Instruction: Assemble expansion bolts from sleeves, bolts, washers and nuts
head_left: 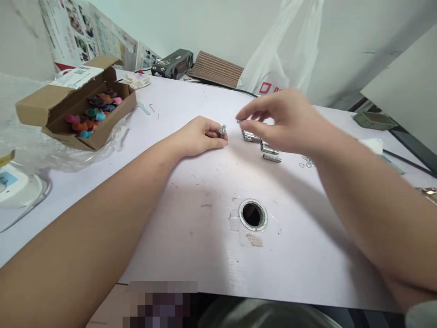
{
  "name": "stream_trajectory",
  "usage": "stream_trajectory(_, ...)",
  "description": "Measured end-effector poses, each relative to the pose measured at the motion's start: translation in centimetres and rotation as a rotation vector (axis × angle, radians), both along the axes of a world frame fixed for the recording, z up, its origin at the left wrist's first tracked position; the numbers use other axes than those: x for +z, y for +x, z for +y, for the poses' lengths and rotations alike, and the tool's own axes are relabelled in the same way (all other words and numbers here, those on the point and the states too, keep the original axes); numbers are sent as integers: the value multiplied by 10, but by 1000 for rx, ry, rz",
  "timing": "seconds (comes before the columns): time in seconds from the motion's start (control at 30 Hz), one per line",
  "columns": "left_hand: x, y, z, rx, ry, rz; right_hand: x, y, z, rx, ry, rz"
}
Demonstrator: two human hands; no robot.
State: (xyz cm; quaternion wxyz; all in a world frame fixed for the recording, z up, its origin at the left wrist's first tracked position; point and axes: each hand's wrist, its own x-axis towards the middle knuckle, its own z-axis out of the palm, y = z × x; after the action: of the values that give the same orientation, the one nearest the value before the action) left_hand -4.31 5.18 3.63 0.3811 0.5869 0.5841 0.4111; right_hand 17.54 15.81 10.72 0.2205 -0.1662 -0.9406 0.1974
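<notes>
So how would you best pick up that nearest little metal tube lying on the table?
Pinch the nearest metal tube across its narrow middle, coming straight down from above. It lies flat on the white table, its near side free; the right hand hovers over its neighbours.

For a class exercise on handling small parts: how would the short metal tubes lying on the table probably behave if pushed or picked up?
The metal tubes look round and lie on their sides, so a push would probably roll them. Their shiny surface suggests they are stiff and maybe slippery to pinch. They are small beside the right hand, so each is likely light.
</notes>
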Motion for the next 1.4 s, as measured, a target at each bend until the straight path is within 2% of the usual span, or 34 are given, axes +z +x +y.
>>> stream_trajectory(0.1,-2,-2,1,9,-3,18,-19,-28,5,53,-34,6)
stream_trajectory(0.23,-4,-2,3,5,10,12,-31,-35,9,82,-96,19)
stream_trajectory(0.37,-5,-2,6,8,19,31,-32,-32,7,61,-151,95)
stream_trajectory(0.63,-9,-3,6,1,65,36,-29,-40,6,95,-52,18)
stream_trajectory(0.87,-11,-4,7,-16,85,31,-39,-38,10,-11,-11,48)
stream_trajectory(1.13,-5,-4,5,-4,-2,97,-33,-36,5,122,-144,25)
stream_trajectory(1.3,-4,-1,4,15,22,99,-40,-39,9,-10,-22,26)
stream_trajectory(1.4,-1,0,2,44,-16,114,-45,-37,8,2,-9,29)
